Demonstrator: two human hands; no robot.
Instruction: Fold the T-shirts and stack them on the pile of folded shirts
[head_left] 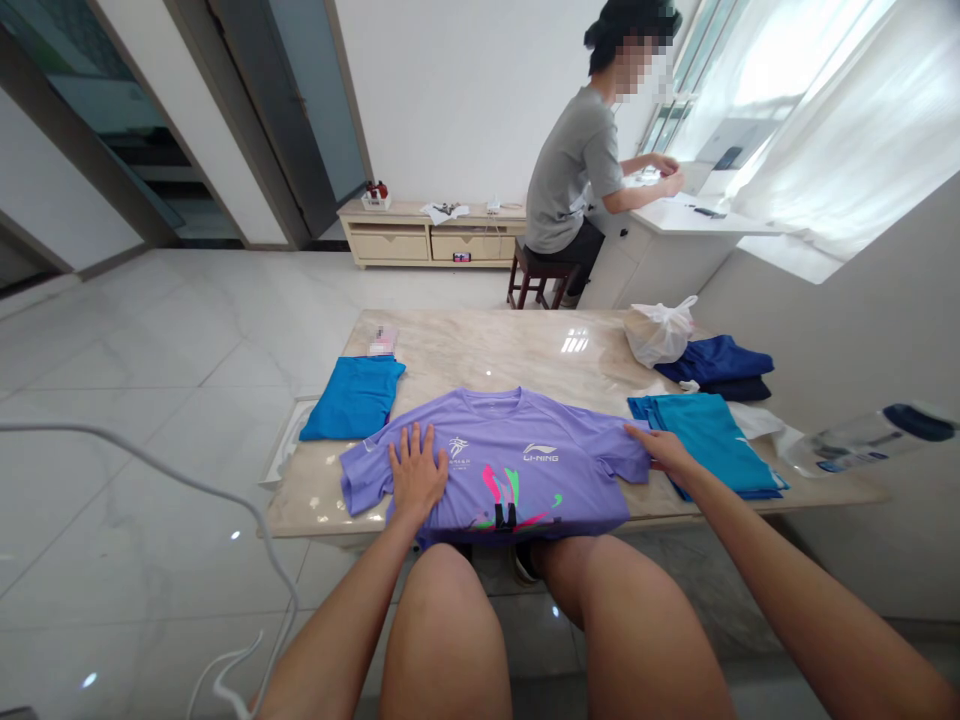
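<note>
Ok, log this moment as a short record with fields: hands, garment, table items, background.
left hand: left hand lies flat, fingers spread, on the purple T-shirt
right hand: right hand rests on the shirt's sleeve end, by the teal folded garment
garment: purple T-shirt spread front up on the marble table, hem hanging over the near edge
table items: blue folded garment, navy folded pile, white plastic bag, clear bottle
background: another person sits on a stool at a white desk
</note>
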